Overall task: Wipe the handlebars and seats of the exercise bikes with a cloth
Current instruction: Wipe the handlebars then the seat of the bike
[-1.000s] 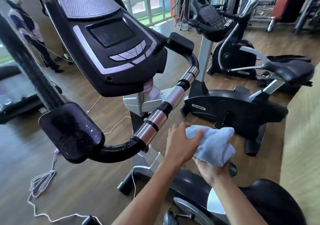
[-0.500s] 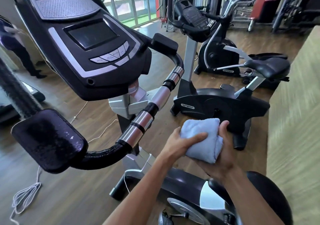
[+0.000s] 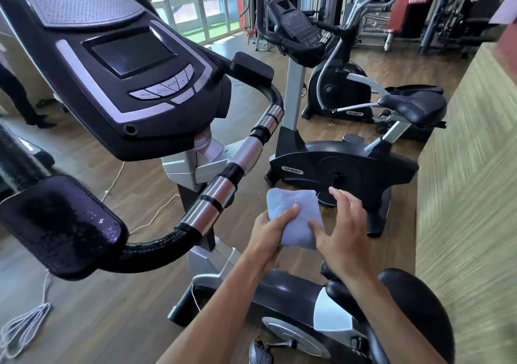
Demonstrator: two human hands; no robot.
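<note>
Fingers (image 3: 282, 218) of the left hand (image 3: 268, 232) grip the folded blue cloth (image 3: 293, 215) mid-air beside the handlebar (image 3: 223, 187); right hand (image 3: 341, 229) is spread loose, thumb touching the cloth.

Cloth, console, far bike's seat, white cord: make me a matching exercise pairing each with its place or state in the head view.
Things:
1. cloth
2. console
3. far bike's seat
4. white cord

Places or states:
A. bundled on the wooden floor, lower left
B. folded, gripped by the left hand, right hand touching it
C. screen dark, above the near handlebar
D. black, at the right by the wall

Pairs: 1-B, 2-C, 3-D, 4-A
</note>
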